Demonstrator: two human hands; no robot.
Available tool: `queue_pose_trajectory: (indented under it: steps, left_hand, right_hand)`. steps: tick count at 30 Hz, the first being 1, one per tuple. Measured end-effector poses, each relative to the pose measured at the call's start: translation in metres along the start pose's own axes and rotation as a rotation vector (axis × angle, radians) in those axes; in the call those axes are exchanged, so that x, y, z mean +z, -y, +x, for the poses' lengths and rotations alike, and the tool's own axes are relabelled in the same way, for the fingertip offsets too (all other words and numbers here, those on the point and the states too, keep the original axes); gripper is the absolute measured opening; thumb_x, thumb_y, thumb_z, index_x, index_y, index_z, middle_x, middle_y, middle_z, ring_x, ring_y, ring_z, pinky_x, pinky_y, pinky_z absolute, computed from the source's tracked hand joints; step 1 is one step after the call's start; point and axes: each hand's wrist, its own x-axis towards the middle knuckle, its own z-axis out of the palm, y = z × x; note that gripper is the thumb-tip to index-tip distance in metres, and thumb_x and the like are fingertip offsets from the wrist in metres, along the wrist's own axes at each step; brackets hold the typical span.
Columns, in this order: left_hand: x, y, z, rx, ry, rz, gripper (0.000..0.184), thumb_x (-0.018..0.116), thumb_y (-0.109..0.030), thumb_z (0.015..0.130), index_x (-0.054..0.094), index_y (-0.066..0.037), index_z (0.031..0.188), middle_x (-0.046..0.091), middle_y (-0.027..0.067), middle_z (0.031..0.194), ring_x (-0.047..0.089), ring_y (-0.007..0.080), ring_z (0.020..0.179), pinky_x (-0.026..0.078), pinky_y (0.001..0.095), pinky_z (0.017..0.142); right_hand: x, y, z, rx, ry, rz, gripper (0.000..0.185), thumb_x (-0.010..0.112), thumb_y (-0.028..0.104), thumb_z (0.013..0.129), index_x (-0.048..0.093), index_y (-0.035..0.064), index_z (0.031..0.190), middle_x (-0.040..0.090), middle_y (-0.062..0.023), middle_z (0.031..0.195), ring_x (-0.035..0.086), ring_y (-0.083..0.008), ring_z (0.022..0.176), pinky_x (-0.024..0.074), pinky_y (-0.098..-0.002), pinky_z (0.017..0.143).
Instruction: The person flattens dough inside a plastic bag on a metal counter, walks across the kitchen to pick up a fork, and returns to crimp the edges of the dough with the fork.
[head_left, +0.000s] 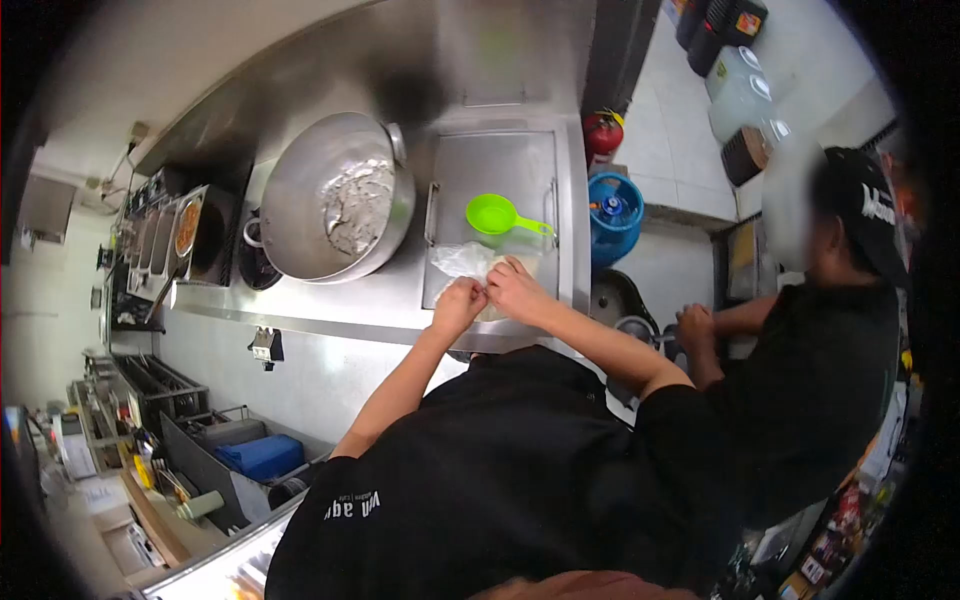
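Both my hands meet over a clear plastic bag point(462, 261) at the front edge of the steel counter. My left hand point(461, 305) has its fingers pinched at the bag's edge. Against it, my right hand point(518, 293) is closed too, its fingers bent over the bag, where a pale content point(522, 264) shows. Exactly what lies between the fingertips is too small to make out. Just beyond the hands, a green measuring scoop point(491, 214) rests on a metal tray point(495, 160), its handle pointing right.
A large metal pot point(300, 215) with residue inside stands left of the tray. Food containers point(187, 227) are farther left. A blue gas cylinder point(616, 240) and red extinguisher point(602, 135) stand right of the counter. Another person point(820, 350) in black is close on the right.
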Motion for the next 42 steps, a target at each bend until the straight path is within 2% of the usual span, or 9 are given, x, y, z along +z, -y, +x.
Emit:
queue_pose_trajectory:
  steps: [7, 11, 17, 22, 25, 28, 32, 37, 42]
  left_hand:
    - [-0.007, -0.003, 0.007, 0.065, 0.05, 0.125, 0.018, 0.065, -0.017, 0.077, 0.06, -0.001, 0.082, 0.062, 0.0166, 0.078, 0.063, 0.033, 0.072, 0.05, 0.0419, 0.065]
    - [-0.016, -0.013, 0.007, -0.121, 0.114, 0.02, 0.02, 0.065, -0.019, 0.076, 0.063, 0.0, 0.082, 0.064, 0.0157, 0.072, 0.064, 0.0297, 0.067, 0.051, 0.038, 0.064]
    - [-0.023, -0.004, 0.02, -0.264, 0.293, -0.019, 0.021, 0.064, -0.02, 0.078, 0.064, 0.001, 0.081, 0.063, 0.0127, 0.066, 0.062, 0.021, 0.061, 0.05, 0.0346, 0.061]
    - [-0.026, -0.004, 0.028, -0.334, 0.404, -0.092, 0.029, 0.063, -0.026, 0.084, 0.063, 0.002, 0.082, 0.057, 0.0051, 0.059, 0.053, 0.0125, 0.046, 0.045, 0.029, 0.041]
    - [-0.026, -0.001, 0.028, -0.37, 0.418, -0.147, 0.027, 0.062, -0.025, 0.085, 0.063, 0.002, 0.084, 0.054, 0.0031, 0.058, 0.051, 0.0112, 0.047, 0.046, 0.0278, 0.042]
    - [-0.027, -0.005, 0.027, -0.407, 0.433, -0.18, 0.021, 0.06, -0.022, 0.087, 0.059, -0.002, 0.081, 0.049, -0.001, 0.058, 0.045, 0.0076, 0.047, 0.042, 0.0245, 0.04]
    - [-0.028, -0.005, 0.027, -0.411, 0.417, -0.244, 0.025, 0.061, -0.024, 0.086, 0.06, 0.0, 0.078, 0.051, 0.001, 0.058, 0.046, 0.0079, 0.046, 0.043, 0.0253, 0.04]
    - [-0.031, -0.005, 0.031, -0.517, 0.416, -0.279, 0.028, 0.06, -0.025, 0.087, 0.058, -0.003, 0.07, 0.05, 0.0005, 0.056, 0.044, 0.0072, 0.045, 0.034, 0.0246, 0.037]
    - [-0.027, -0.009, 0.029, -0.567, 0.358, -0.346, 0.025, 0.06, -0.023, 0.085, 0.063, -0.001, 0.076, 0.051, 0.0011, 0.056, 0.044, 0.0082, 0.045, 0.034, 0.0252, 0.038]
  right_hand:
    - [0.001, -0.002, 0.0, -0.02, 0.007, -0.029, 0.013, 0.056, 0.017, 0.076, 0.064, 0.0057, 0.076, 0.055, -0.006, 0.088, 0.052, -0.0233, 0.097, 0.033, -0.0503, 0.104]
    - [-0.008, 0.006, 0.0, -0.035, 0.005, -0.023, 0.015, 0.053, 0.015, 0.079, 0.064, 0.0053, 0.073, 0.057, -0.0072, 0.09, 0.052, -0.0243, 0.099, 0.0333, -0.049, 0.103]
    - [-0.005, 0.007, 0.002, -0.022, 0.052, -0.043, 0.014, 0.055, 0.015, 0.075, 0.063, 0.004, 0.072, 0.057, -0.0058, 0.086, 0.052, -0.0221, 0.094, 0.043, -0.0382, 0.088]
    - [0.0, 0.003, 0.003, -0.029, 0.019, -0.027, 0.014, 0.057, 0.015, 0.075, 0.064, 0.0031, 0.073, 0.057, -0.0061, 0.085, 0.053, -0.0231, 0.093, 0.0453, -0.0354, 0.083]
    - [0.002, 0.002, 0.003, -0.043, 0.05, -0.014, 0.016, 0.056, 0.015, 0.077, 0.067, 0.0037, 0.076, 0.061, -0.008, 0.09, 0.054, -0.0241, 0.099, 0.0464, -0.037, 0.083]
    - [0.011, -0.004, 0.004, -0.092, -0.047, 0.038, 0.014, 0.057, 0.013, 0.075, 0.064, 0.0014, 0.074, 0.057, -0.0073, 0.085, 0.053, -0.0235, 0.091, 0.0479, -0.035, 0.079]
    - [0.016, -0.01, 0.005, -0.146, -0.045, 0.076, 0.014, 0.057, 0.013, 0.075, 0.064, 0.0011, 0.074, 0.057, -0.0084, 0.082, 0.054, -0.0244, 0.088, 0.0488, -0.0345, 0.078]
    - [0.02, -0.014, 0.008, -0.189, -0.059, 0.069, 0.013, 0.057, 0.013, 0.074, 0.063, 0.0013, 0.073, 0.058, -0.009, 0.08, 0.054, -0.0252, 0.085, 0.049, -0.0335, 0.076]
    - [0.031, -0.028, 0.01, -0.102, 0.018, -0.044, 0.011, 0.058, 0.013, 0.071, 0.064, 0.0035, 0.072, 0.058, -0.0062, 0.073, 0.057, -0.0231, 0.083, 0.0464, -0.035, 0.081]
